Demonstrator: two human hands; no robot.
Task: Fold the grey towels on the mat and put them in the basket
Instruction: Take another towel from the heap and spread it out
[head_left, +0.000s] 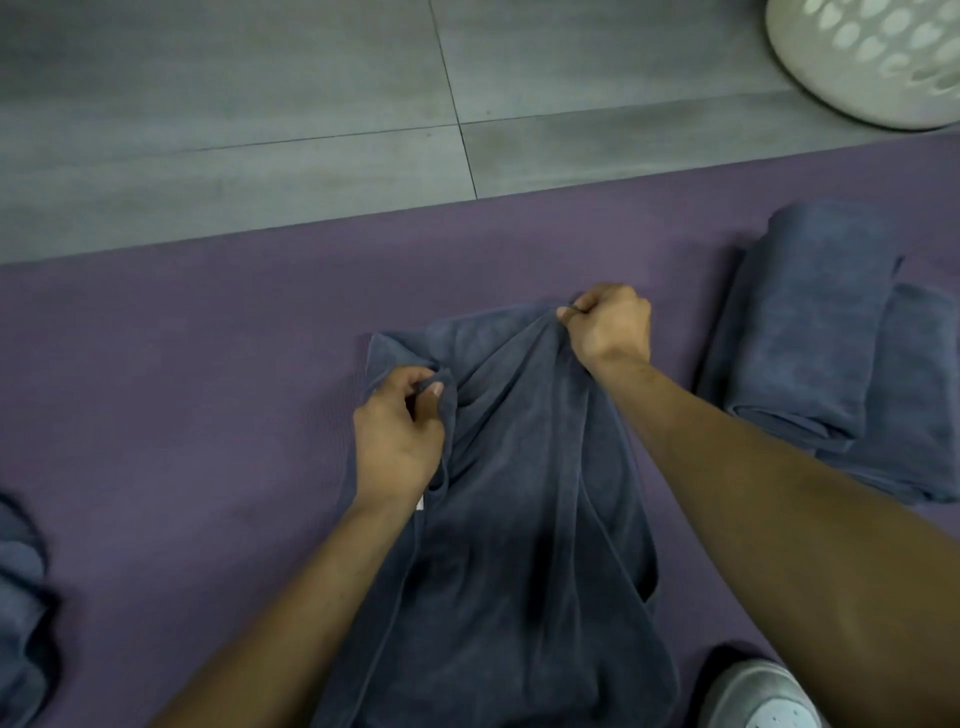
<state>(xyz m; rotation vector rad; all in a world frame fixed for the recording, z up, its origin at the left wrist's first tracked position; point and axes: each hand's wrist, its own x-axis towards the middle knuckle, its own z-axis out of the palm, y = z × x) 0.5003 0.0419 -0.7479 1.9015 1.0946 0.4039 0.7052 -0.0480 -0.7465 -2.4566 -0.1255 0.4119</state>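
Leftmost, at the mat's (182, 395) near left edge, a bunched towel heap (21, 597) waits, apparently unfolded. Mid-mat, the left hand (397, 431) pinches a towel (519, 519) edge between thumb and curled fingers, while the right hand (610, 327), farther out, clamps its fist on another gathered edge. The cloth drapes toward the person, rumpled and partly lifted, so the step looks like finding corners before the first fold. Next, I judge, both edges must be pulled apart and taut, then laid flat. By the right edge sits a folded stack (810, 332), and a shoe (763, 696) shows at the near right. Beyond the mat's far edge lies grey tiled floor (234, 104), with the basket (872, 67) at the far right, well apart from the towel.
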